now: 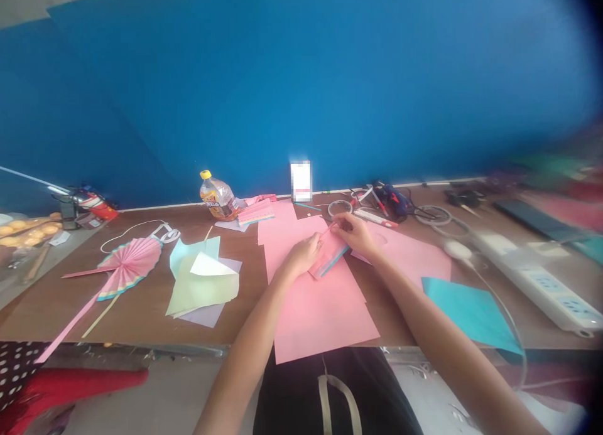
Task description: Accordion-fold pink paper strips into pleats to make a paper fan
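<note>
Over the pink sheets (325, 322) in the middle of the table, both hands work on one small folded pink paper (326, 259) with a blue strip along its lower edge. My left hand (305, 254) pinches its upper left side. My right hand (354, 231) grips the top right corner, thumb and fingers close together. The fingertips of the two hands nearly meet at the paper's upper edge. To the left lies a pleated pink paper fan (136, 265) with two long pink strips. Another pleated pink piece (255, 213) rests beside the bottle.
A yellow-capped bottle (217, 196) stands at the back left. Cut green paper (202, 290) lies left of my arms, a teal sheet (471, 309) to the right. Scissors (370, 199), a marker (375, 218), a tape roll (339, 208) and a power strip (541, 290) line the right side.
</note>
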`<action>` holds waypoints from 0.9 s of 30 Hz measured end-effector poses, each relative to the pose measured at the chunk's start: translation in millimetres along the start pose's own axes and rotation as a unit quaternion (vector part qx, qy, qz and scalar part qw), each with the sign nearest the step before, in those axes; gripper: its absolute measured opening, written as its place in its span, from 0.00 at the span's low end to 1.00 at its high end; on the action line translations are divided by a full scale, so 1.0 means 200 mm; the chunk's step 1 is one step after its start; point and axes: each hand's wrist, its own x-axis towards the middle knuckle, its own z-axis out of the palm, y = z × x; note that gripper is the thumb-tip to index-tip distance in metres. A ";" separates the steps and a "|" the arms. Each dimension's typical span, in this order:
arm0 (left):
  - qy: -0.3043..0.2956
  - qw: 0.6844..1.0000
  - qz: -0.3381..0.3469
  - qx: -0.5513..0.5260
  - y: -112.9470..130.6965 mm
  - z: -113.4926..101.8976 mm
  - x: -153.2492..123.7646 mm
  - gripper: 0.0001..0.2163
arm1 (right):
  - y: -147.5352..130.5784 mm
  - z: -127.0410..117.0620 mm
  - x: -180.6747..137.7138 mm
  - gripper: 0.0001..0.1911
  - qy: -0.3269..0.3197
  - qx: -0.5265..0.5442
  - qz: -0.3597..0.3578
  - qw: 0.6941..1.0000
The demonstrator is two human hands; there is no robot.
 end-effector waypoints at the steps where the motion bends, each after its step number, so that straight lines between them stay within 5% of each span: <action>1: 0.002 1.000 0.002 0.002 0.00 0.00 0.00 0.18 | 0.01 0.01 0.00 0.14 0.011 -0.002 0.001 1.000; 4: 0.006 1.000 0.003 0.005 0.00 0.00 0.01 0.17 | 0.02 0.01 0.00 0.17 0.026 0.011 0.017 0.999; 10: 0.001 1.000 0.005 0.008 0.02 -0.01 0.00 0.17 | 0.00 -0.01 0.00 0.14 -0.060 0.086 0.055 0.993; 27: 0.049 0.998 0.026 -0.003 -0.02 0.01 0.01 0.19 | -0.09 -0.03 0.00 0.14 -0.017 0.148 0.101 0.984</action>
